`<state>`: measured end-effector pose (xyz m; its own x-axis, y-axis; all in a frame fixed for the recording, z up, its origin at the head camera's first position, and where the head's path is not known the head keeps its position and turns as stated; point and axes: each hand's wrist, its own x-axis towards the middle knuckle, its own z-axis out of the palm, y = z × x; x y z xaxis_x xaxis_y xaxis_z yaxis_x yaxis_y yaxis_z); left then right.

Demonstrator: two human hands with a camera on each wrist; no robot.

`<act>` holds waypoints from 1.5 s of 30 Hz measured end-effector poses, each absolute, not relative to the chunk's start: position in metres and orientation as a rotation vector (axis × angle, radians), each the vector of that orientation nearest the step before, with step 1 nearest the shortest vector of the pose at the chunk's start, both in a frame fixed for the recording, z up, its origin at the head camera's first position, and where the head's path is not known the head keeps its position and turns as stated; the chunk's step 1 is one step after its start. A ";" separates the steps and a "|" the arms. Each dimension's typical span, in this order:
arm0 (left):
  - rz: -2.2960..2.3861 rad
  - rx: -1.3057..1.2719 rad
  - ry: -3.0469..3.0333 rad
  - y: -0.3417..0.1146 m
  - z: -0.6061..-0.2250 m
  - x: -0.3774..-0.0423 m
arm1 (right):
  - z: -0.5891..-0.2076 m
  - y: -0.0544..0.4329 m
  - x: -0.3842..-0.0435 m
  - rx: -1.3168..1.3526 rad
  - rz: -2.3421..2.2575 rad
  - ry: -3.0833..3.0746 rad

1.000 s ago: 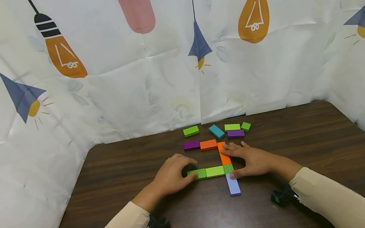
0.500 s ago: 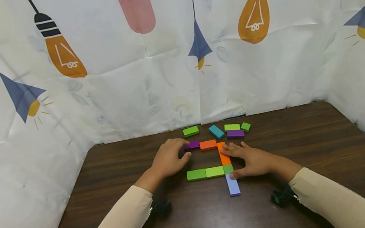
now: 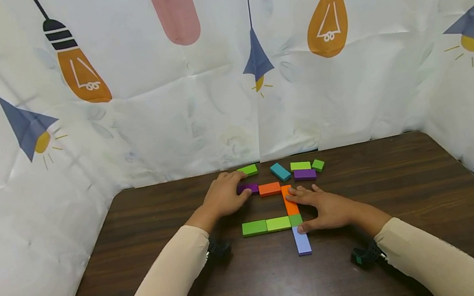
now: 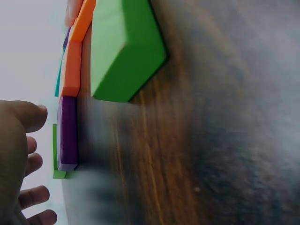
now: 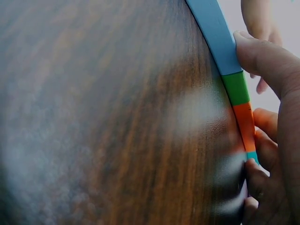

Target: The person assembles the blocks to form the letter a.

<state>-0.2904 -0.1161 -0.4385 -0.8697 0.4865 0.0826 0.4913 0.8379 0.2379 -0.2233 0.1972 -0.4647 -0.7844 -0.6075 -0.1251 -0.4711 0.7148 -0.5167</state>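
Observation:
In the head view, my left hand (image 3: 220, 196) hovers at the left end of a purple block (image 3: 254, 187), its fingers reaching to a green block (image 3: 249, 170) at the back; contact is unclear. Thumb and fingers stand apart with nothing between them in the left wrist view. My right hand (image 3: 330, 207) rests its thumb on a light blue block (image 3: 303, 245) and its spread fingers on an orange block (image 3: 291, 207). A small green block (image 3: 295, 220) lies between those two. From it two green blocks, one outer (image 3: 254, 228) and one inner (image 3: 278, 224), run left.
A red-orange block (image 3: 269, 189) joins the purple one to the orange one's top. Behind lie a teal block (image 3: 280, 171), a lime block (image 3: 300, 165), another purple block (image 3: 305, 175) and a small green cube (image 3: 318, 165). A patterned curtain (image 3: 194, 123) borders the table (image 3: 157, 209).
My left hand has left the outer green block of the row and moved away from me, past the purple block toward the back green block. My right hand has stayed in place.

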 end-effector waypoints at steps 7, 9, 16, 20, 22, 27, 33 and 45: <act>-0.414 -0.734 -3.071 -0.115 -0.444 -0.297 | -0.466 0.197 -0.224 -0.846 -0.651 2.646; -0.412 -0.720 -3.079 -0.117 -0.445 -0.298 | -0.466 0.196 -0.224 -0.850 -0.656 2.646; -0.388 -0.674 -3.093 -0.126 -0.446 -0.300 | -0.466 0.197 -0.223 -0.867 -0.670 2.646; -0.357 -0.627 -3.123 -0.134 -0.446 -0.300 | -0.467 0.197 -0.223 -0.854 -0.663 2.648; -0.347 -0.604 -3.135 -0.138 -0.446 -0.301 | -0.467 0.198 -0.223 -0.846 -0.658 2.649; -0.343 -0.553 -3.133 -0.148 -0.445 -0.301 | -0.467 0.198 -0.223 -0.843 -0.667 2.646; -0.319 -0.506 -3.086 -0.155 -0.443 -0.303 | -0.466 0.199 -0.223 -0.829 -0.668 2.651; -0.371 -0.460 -3.067 -0.162 -0.447 -0.306 | -0.463 0.197 -0.222 -0.835 -0.673 2.650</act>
<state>-0.3056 -0.1624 -0.4465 -0.9564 0.2872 0.0531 0.2916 0.9284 0.2305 -0.2221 0.1974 -0.4632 -0.7929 -0.5966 -0.1237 -0.4654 0.7241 -0.5090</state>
